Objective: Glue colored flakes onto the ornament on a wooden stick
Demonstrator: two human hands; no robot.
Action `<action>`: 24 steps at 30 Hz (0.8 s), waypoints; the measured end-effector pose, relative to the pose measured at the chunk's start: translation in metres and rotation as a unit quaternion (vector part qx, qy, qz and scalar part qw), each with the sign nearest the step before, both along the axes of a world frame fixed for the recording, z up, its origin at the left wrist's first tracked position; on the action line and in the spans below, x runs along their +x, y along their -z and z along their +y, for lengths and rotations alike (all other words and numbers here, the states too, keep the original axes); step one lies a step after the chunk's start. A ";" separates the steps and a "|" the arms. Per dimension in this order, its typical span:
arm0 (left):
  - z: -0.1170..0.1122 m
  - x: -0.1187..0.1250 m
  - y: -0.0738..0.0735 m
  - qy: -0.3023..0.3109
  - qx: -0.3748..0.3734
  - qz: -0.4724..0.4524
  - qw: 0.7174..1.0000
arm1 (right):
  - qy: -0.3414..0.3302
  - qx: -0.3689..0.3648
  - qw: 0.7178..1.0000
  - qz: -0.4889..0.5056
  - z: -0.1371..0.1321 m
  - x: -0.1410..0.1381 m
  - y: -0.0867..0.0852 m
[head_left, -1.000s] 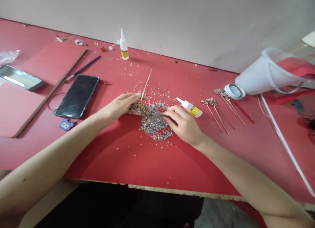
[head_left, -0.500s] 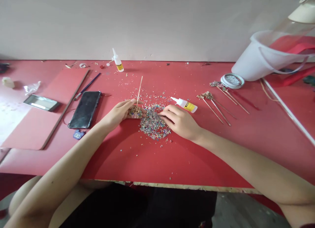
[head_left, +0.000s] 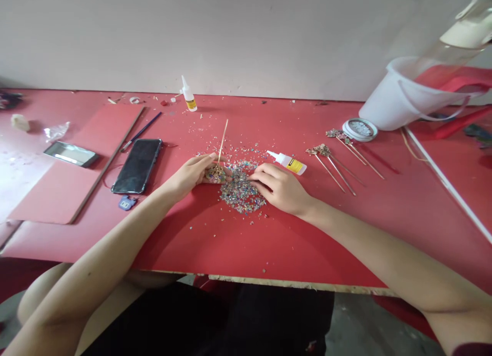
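My left hand (head_left: 196, 174) is closed on the ornate head of a gold hairpin (head_left: 223, 141), whose thin stick points up and away from me. Coloured chips cover part of that head. Just right of it, a heap of small shiny chips (head_left: 243, 194) lies on the red table (head_left: 215, 253). At the heap's right edge rests my right hand (head_left: 282, 187), its fingertips pressed together among the chips. Whether a chip is pinched there is too small to see. A white glue bottle with a yellow label (head_left: 294, 165) lies on its side behind my right hand.
Several finished-looking hairpins (head_left: 333, 169) lie to the right, near a small round dish (head_left: 360, 129) and a white bucket (head_left: 388, 97). Another glue bottle (head_left: 189, 97) stands at the back. Leftward are a phone (head_left: 137, 166), a brush (head_left: 142, 130), a board (head_left: 73, 187) and a grey tray (head_left: 71, 154).
The camera view has shifted slightly. Both hands stay in nearly the same place, the left still holding the hairpin and the right still at the chips.
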State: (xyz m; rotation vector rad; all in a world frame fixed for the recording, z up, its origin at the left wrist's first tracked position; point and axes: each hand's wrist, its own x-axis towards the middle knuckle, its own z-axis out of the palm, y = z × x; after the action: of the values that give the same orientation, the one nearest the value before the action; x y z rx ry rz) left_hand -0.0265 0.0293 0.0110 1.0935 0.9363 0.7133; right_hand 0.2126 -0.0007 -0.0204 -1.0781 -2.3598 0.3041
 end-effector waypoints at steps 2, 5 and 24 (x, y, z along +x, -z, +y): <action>-0.001 0.001 0.000 -0.002 0.006 0.005 1.000 | 0.014 0.002 1.000 0.009 0.000 0.001 0.000; -0.001 0.002 0.000 -0.007 0.017 0.009 1.000 | 0.051 0.003 0.999 0.016 0.001 0.001 0.000; 0.002 -0.002 0.010 -0.031 0.003 -0.009 0.999 | 0.093 0.045 0.995 0.003 0.017 0.013 0.004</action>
State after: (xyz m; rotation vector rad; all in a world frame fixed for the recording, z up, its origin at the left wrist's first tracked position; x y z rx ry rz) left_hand -0.0290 0.0308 0.0013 1.0650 0.9572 0.7759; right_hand 0.2255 0.0165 -0.0240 -1.2394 -2.2246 0.1319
